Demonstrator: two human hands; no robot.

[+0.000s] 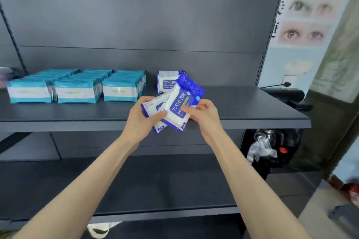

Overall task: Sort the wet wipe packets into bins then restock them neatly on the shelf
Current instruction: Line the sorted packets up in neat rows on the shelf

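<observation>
Head: pkts (175, 105) at shelf edge (252, 124), room R.

Dark grey metal shelf (252, 103), eye poster (303, 23) on right wall, grey tiled floor (289, 188)

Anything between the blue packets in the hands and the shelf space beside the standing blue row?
Nothing visible does. The blue packets, gripped by left hand and right hand, are in front of the blue row; the teal rows stand to its left, and the shelf right of it shows no object.
</observation>
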